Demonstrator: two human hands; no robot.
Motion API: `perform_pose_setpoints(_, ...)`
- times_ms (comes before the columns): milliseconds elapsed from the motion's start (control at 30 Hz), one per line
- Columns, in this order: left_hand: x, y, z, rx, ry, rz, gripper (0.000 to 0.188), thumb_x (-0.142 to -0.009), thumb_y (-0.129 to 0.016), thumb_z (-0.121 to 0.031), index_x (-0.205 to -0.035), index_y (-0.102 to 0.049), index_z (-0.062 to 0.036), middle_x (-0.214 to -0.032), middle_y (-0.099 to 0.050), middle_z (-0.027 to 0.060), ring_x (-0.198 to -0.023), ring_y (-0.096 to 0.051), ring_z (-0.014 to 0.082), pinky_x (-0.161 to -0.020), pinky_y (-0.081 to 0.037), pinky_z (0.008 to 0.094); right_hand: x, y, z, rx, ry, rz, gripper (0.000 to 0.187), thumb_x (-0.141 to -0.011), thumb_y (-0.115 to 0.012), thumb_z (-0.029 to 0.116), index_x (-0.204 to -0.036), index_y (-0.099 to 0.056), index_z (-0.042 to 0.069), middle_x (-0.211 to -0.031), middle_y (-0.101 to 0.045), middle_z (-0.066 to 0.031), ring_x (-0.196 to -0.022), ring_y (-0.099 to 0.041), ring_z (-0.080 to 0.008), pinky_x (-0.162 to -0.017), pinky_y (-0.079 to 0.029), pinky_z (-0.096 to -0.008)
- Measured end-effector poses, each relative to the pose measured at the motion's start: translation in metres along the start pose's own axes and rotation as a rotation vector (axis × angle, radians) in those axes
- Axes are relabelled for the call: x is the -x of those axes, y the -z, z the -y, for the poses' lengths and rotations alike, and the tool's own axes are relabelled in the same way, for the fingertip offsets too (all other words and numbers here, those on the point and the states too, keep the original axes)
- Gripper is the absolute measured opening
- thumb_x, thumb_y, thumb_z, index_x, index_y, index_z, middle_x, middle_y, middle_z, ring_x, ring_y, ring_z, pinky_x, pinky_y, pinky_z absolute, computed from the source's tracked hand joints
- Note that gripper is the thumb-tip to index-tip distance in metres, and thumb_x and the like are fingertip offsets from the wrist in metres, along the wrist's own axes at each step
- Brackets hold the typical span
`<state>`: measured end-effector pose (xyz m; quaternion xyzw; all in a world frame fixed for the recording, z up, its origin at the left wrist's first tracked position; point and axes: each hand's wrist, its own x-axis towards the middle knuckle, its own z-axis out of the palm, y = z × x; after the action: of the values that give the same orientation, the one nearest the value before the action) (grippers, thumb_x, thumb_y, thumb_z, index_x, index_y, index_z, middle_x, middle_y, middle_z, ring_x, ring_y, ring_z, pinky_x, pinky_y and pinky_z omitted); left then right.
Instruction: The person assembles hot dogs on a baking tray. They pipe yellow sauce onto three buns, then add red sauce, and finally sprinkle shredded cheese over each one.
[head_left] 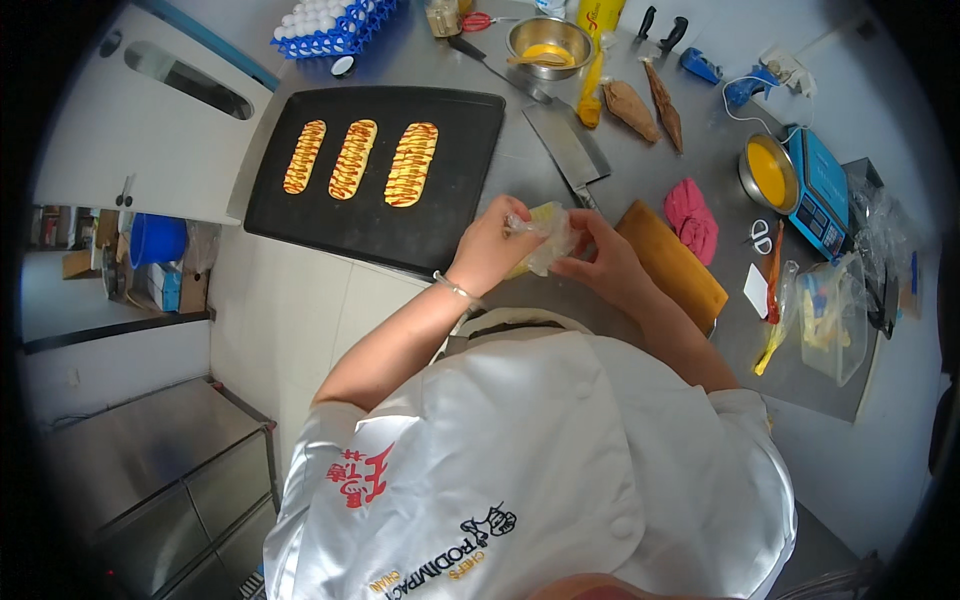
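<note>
Close in front of me, at the counter's near edge, both my hands hold a crumpled clear plastic bag (549, 240) with something pale yellow inside. My left hand (492, 240) pinches its left side, a bracelet on that wrist. On the other side, my right hand (603, 262) grips the plastic with curled fingers. To the left lies a black baking tray (462, 190) bearing three long yellow dough strips, among them the rightmost strip (411, 165), all with brown zigzag lines. A cleaver (565, 143) lies just beyond my hands, its handle toward me.
Right of my hands are a wooden board (672, 268), pink cloth (690, 220), scissors (761, 237), blue scale (818, 190) and bowl of yellow liquid (768, 172). Farther back stand a metal bowl (549, 47), brown piping bags (631, 110) and a blue egg tray (330, 38).
</note>
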<state>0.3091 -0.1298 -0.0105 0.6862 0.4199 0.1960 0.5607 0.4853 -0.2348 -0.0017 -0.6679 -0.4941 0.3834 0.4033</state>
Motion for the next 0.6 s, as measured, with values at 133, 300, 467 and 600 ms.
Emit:
perform_pose_setpoints(133,-0.019,-0.008,-0.011,-0.102,-0.072,-0.062,0.025,-0.080,-0.071,-0.018,-0.085,-0.052,-0.0030,-0.082,-0.060,0.0148,-0.071,-0.061,0.0269,-0.063,-0.048,0.0363,-0.021,0.009,0.024,0.107,-0.212,0.077,0.028,-0.083,-0.072,0.021,-0.101,-0.057,0.005,-0.089,-0.058,0.0007,-0.075,-0.049,-0.0106,-0.068,-0.044,-0.0261)
perform_pose_setpoints(300,-0.014,0.008,-0.014,-0.311,-0.025,-0.082,0.025,-0.076,-0.073,-0.013,-0.080,-0.050,-0.0038,-0.083,-0.059,0.0127,-0.071,-0.061,0.0282,-0.064,-0.047,0.0377,-0.034,0.026,-0.030,-0.298,-0.233,0.123,0.026,-0.084,-0.069,0.019,-0.102,-0.056,0.006,-0.098,-0.059,-0.0007,-0.088,-0.055,-0.0117,-0.080,-0.045,-0.0277)
perform_pose_setpoints(467,0.002,0.023,0.039,-0.410,-0.050,-0.056,0.017,-0.078,-0.072,-0.010,-0.086,-0.058,-0.0047,-0.088,-0.061,0.0075,-0.082,-0.061,0.0274,-0.070,-0.049,0.0346,-0.034,0.039,-0.009,-0.422,-0.093,0.112,0.047,-0.081,-0.070,0.016,-0.123,-0.052,0.007,-0.134,-0.050,-0.0076,-0.126,-0.045,-0.0180,-0.103,-0.037,-0.0359)
perform_pose_setpoints(600,-0.003,0.005,0.026,-0.106,-0.036,-0.013,0.006,-0.086,-0.066,-0.007,-0.092,-0.063,-0.0064,-0.087,-0.062,0.0043,-0.081,-0.060,0.0171,-0.071,-0.048,0.0304,-0.040,0.021,0.014,0.121,0.289,0.027,0.058,-0.080,-0.069,0.017,-0.133,-0.048,0.007,-0.145,-0.041,-0.0128,-0.135,-0.037,-0.0287,-0.110,-0.031,-0.0429)
